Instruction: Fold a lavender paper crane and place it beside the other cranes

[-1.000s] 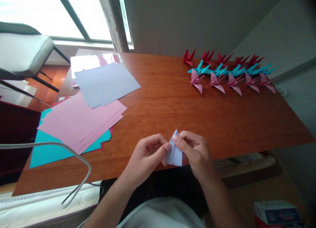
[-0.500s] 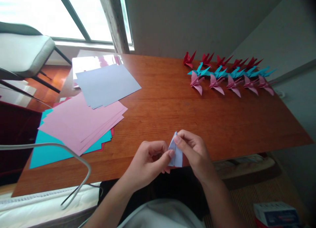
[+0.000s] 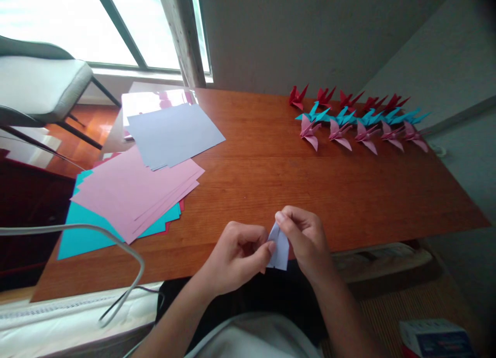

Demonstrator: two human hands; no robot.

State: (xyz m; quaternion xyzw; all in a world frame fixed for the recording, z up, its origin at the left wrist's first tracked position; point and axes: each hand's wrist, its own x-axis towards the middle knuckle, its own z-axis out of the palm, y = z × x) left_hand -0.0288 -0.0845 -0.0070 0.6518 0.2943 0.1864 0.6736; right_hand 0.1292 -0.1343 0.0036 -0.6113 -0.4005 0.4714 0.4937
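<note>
A small folded piece of lavender paper (image 3: 279, 249) is held over the near edge of the wooden table (image 3: 271, 177). My left hand (image 3: 238, 257) pinches its left side with thumb and forefinger. My right hand (image 3: 306, 239) pinches its top and right side, fingers curled round it. Both hands are closed on the paper, which stands roughly upright between them.
Stacks of lavender sheets (image 3: 174, 133), pink sheets (image 3: 135, 190) and teal sheets (image 3: 77, 239) lie at the left. Rows of red cranes (image 3: 344, 97), teal cranes (image 3: 360, 116) and pink cranes (image 3: 360, 133) stand at the far right. A grey cable (image 3: 116, 249) curves at the left; a chair (image 3: 42, 84) stands by the window.
The folded paper and both hands have dropped slightly toward the table's near edge. The paper's tip is now covered by my right fingers. The view has shifted a little.
</note>
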